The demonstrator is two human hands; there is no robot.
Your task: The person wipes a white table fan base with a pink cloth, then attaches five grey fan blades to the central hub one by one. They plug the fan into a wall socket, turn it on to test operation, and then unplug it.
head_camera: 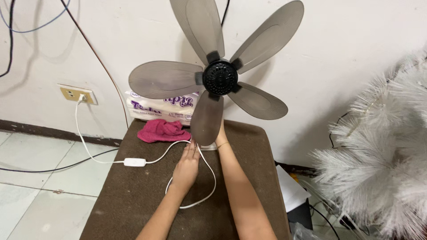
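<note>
A fan with several translucent grey blades and a black hub [219,78] stands upright over a brown padded bench [133,195]. My right hand [221,133] reaches up behind the lowest blade and is mostly hidden, apparently gripping the fan near its base. Flat on the bench lies my left hand [187,166], fingers together, touching the fan's white cord [209,178]. The cord loops across the bench, passes an inline switch [134,162] and runs to a wall socket [79,94].
A pink cloth [162,131] and a pack of tissue [160,109] lie at the bench's far end by the wall. A white feathery tree [387,146] fills the right side. Dark cables hang on the wall and cross the tiled floor at left.
</note>
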